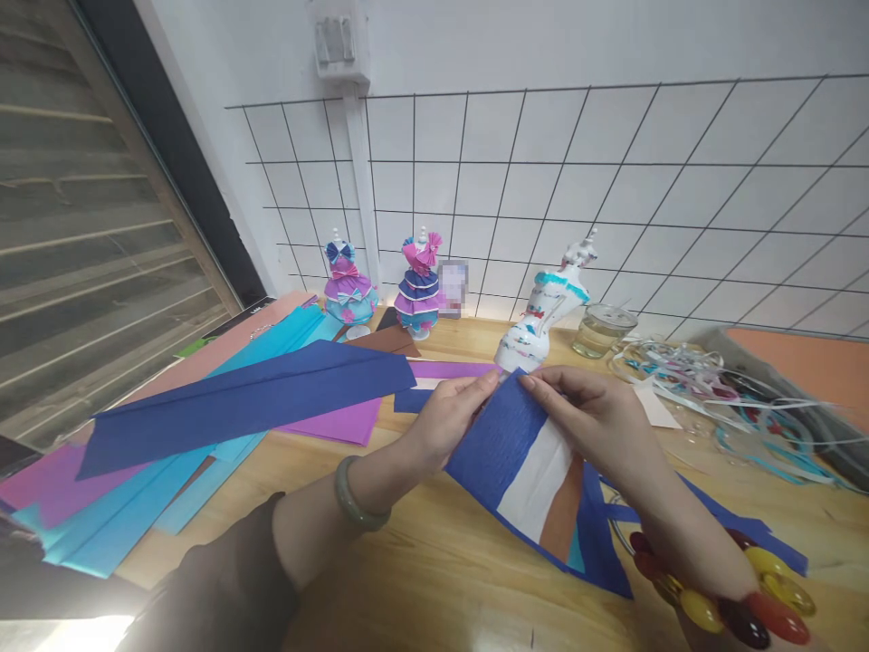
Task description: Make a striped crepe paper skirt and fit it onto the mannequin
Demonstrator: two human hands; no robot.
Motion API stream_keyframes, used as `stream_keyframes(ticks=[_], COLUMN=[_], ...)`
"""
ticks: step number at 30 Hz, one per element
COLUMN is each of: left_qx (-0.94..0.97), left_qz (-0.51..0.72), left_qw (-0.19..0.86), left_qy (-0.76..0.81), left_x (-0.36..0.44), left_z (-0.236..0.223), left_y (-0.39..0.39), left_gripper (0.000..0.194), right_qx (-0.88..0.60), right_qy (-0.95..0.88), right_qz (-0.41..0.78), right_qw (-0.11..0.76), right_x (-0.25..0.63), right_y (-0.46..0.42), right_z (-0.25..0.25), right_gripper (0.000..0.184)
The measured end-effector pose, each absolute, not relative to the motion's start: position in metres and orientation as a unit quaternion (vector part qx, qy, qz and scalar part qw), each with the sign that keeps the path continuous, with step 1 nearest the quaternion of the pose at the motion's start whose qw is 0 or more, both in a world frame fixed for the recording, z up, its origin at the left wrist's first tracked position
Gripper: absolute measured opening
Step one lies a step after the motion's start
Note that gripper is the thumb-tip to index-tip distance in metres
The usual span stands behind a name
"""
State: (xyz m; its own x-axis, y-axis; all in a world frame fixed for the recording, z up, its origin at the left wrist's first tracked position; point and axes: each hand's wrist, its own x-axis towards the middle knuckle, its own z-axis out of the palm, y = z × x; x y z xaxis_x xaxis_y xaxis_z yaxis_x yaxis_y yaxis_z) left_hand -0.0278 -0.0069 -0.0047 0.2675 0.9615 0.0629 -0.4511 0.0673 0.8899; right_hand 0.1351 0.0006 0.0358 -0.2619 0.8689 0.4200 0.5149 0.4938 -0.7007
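Observation:
My left hand (pixel 448 418) pinches the top edge of a sheet of crepe paper (pixel 501 445) in front of me. The sheet is dark blue, with white, brown and light-blue bands towards its right side. At the sheet's top right, my right hand (pixel 597 412) pinches the same edge with thumb and forefinger. Just behind the hands leans a small white dress form (pixel 524 342) with turquoise trim on it. Blue paper strips (pixel 604 552) lie under and beside the held sheet, partly hidden by my right forearm. Behind my left hand lies a purple, white and blue paper piece (pixel 441 369).
Coloured paper sheets (pixel 248 398) are piled at the left. Two dressed mini forms, one (pixel 349 290) left of the other (pixel 417 294), stand by the wall. To the right are a glass jar (pixel 603 331), tangled ribbons (pixel 740 398) and a grey bin (pixel 801 380).

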Motion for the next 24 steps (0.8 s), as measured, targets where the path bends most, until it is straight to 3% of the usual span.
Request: stream_keyframes(ticks=[24], left_qx=[0.519], left_qz=[0.497], left_qw=[0.617], left_qy=[0.321], left_x=[-0.0278], left_z=[-0.0010], left_y=[-0.0116], left_gripper=[0.028], right_qx=[-0.458], right_qy=[-0.760], right_qz=[0.247], right_qw=[0.389], right_x=[0.1348], right_y=[-0.0011], right_z=[0.0383], right_gripper=[0.025])
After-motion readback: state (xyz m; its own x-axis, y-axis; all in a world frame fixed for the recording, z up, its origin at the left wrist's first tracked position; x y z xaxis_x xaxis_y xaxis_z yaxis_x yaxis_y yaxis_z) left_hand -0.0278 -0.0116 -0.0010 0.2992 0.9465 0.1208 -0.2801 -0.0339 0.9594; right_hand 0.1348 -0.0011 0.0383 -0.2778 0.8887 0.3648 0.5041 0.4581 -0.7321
